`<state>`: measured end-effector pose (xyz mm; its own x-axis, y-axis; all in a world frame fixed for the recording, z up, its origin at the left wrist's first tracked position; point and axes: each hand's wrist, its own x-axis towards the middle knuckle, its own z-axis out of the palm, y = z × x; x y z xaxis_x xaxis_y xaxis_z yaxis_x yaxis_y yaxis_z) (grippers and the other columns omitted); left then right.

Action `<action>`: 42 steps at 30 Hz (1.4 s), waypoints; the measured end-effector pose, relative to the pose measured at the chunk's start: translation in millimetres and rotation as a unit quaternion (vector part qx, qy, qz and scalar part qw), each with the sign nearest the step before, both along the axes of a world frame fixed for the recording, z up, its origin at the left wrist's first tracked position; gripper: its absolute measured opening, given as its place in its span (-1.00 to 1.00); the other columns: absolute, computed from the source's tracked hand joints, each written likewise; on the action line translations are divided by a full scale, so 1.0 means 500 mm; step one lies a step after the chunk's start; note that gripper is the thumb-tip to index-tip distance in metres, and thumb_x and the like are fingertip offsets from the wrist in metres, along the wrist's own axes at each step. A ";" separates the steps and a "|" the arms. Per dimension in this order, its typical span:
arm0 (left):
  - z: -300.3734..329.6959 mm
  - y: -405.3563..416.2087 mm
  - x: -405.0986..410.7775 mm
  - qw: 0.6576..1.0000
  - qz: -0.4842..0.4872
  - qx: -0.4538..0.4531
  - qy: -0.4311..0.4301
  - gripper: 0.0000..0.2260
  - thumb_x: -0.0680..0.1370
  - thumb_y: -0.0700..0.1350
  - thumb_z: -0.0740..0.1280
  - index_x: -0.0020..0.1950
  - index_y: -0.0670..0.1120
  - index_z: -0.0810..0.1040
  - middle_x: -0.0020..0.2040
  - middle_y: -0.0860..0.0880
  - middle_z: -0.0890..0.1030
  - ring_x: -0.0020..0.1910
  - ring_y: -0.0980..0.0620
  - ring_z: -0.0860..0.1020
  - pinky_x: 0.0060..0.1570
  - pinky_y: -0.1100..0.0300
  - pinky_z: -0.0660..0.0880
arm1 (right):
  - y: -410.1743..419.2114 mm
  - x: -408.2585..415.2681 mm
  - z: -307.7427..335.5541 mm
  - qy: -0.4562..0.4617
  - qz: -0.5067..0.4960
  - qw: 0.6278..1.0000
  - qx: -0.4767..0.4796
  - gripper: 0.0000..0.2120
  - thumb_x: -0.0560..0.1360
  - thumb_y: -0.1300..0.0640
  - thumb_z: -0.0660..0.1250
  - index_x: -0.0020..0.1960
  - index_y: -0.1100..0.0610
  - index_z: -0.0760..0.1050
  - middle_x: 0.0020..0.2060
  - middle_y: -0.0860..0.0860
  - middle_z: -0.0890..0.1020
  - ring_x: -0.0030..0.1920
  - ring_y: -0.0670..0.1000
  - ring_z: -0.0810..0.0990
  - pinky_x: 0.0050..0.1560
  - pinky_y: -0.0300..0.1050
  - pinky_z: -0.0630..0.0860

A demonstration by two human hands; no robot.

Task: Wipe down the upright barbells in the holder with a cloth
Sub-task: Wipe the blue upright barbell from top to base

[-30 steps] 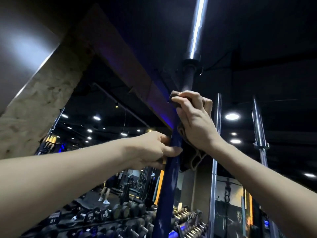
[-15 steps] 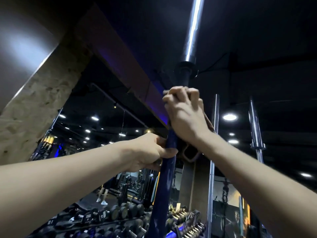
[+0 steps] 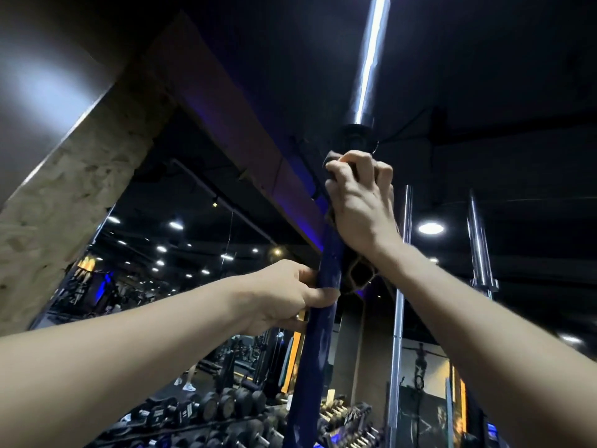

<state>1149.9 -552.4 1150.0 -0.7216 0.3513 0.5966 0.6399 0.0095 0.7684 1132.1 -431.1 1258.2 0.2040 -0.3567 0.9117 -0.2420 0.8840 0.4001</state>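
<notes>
Barbell [image 3: 318,334] gripped by left hand [image 3: 284,297], right hand [image 3: 358,202] clutching cloth [image 3: 358,274] around it

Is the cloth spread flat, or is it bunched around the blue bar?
Bunched. The right hand grips the cloth wrapped round the blue bar, and a crumpled end hangs below the wrist.

So the barbell [image 3: 318,344] stands upright front and center. Right hand [image 3: 358,202] is up high on it with the cloth [image 3: 358,276] hanging under, left hand [image 3: 284,295] lower down. Two more bars [image 3: 399,302] off to the right, dumbbell rack [image 3: 206,412] behind, down low.
</notes>
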 end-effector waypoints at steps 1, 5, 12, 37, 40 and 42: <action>0.000 0.000 -0.001 1.000 -0.002 0.003 0.001 -0.86 0.54 -0.21 0.34 0.07 -0.19 0.57 -0.07 -0.11 0.62 -0.09 -0.02 0.61 -0.02 0.04 0.61 | 0.003 -0.003 -0.027 0.018 -0.005 1.000 0.019 -0.63 0.57 -0.07 0.04 0.27 0.02 0.44 0.30 0.02 0.38 0.22 0.07 0.16 0.20 0.13 0.33; -0.001 0.002 0.004 1.000 -0.005 0.004 0.006 -0.90 0.54 -0.21 0.33 0.05 -0.16 0.58 -0.08 -0.09 0.64 -0.10 0.00 0.62 -0.06 0.07 0.61 | 0.021 -0.002 -0.060 0.034 -0.014 0.996 0.087 -0.64 0.56 -0.03 0.05 0.20 0.04 0.51 0.22 0.02 0.49 0.17 0.13 0.29 0.10 0.11 0.45; -0.001 0.004 0.001 1.000 0.015 0.000 -0.001 -0.88 0.55 -0.15 0.33 0.06 -0.13 0.58 -0.02 -0.07 0.61 -0.05 0.03 0.62 -0.07 0.17 0.62 | 0.016 0.003 0.074 -0.047 -0.008 0.999 -0.007 -0.66 0.60 0.09 0.15 0.36 -0.08 0.31 0.33 -0.04 0.26 0.26 0.17 0.22 0.25 -0.08 0.31; -0.043 0.000 -0.007 0.998 -0.041 0.047 -0.006 -0.82 0.56 -0.13 0.29 0.11 -0.18 0.57 -0.11 -0.04 0.64 -0.14 0.09 0.61 0.01 0.17 0.58 | 0.011 -0.010 -0.061 -0.008 0.043 0.997 0.056 -0.70 0.57 -0.08 0.09 0.07 -0.02 0.56 0.18 -0.06 0.50 0.16 0.16 0.36 0.15 0.12 0.36; -0.084 0.000 -0.004 0.997 -0.058 0.016 -0.038 -0.88 0.55 -0.10 0.31 -0.01 -0.11 0.59 -0.17 0.03 0.66 -0.17 0.15 0.63 -0.05 0.24 0.59 | 0.030 -0.006 -0.126 -0.005 0.038 0.994 0.106 -0.66 0.59 -0.07 0.07 0.06 0.00 0.59 0.14 -0.05 0.55 0.12 0.18 0.43 0.17 0.07 0.36; -0.096 0.001 -0.003 0.997 -0.058 0.005 -0.050 -0.89 0.53 -0.11 0.32 -0.02 -0.12 0.59 -0.15 -0.01 0.66 -0.17 0.13 0.63 -0.10 0.25 0.60 | 0.039 0.001 -0.118 0.008 0.026 0.989 0.149 -0.66 0.59 -0.06 0.08 0.03 0.03 0.61 0.08 -0.03 0.57 0.10 0.14 0.44 0.15 -0.03 0.36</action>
<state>1148.5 -551.9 1102.2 -0.7326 0.4295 0.5281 0.5569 -0.0678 0.8278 1132.7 -411.4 1199.4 0.2423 -0.5974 0.7644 -0.2751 0.7133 0.6446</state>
